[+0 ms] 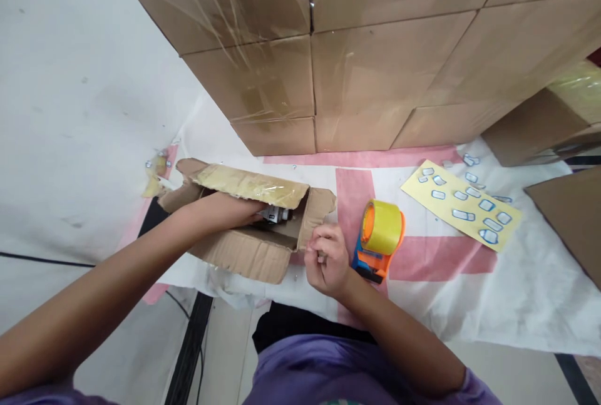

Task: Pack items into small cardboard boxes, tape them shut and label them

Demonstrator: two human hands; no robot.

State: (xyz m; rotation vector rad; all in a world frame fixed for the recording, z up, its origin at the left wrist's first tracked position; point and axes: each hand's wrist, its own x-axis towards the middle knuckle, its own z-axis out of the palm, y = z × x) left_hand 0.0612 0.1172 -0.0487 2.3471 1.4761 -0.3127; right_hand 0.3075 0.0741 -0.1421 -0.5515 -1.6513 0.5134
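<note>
A small open cardboard box [244, 251] lies on the white and pink cloth, its flaps spread and edged with old tape. My left hand [248, 210] reaches inside the box and touches small packed items [277, 214], its fingers mostly hidden by the flap. My right hand [325, 258] is just right of the box, fingers pinched together at the edge of the right flap [315, 211]. An orange and blue tape dispenser [379, 239] with a yellow roll sits immediately right of my right hand.
A wall of large taped cardboard cartons [357, 48] stands behind the box. A yellow sheet [462, 203] with several blue-edged stickers lies at the right. More cartons [570, 217] sit at the far right. Loose tape scraps [157, 170] lie at the left.
</note>
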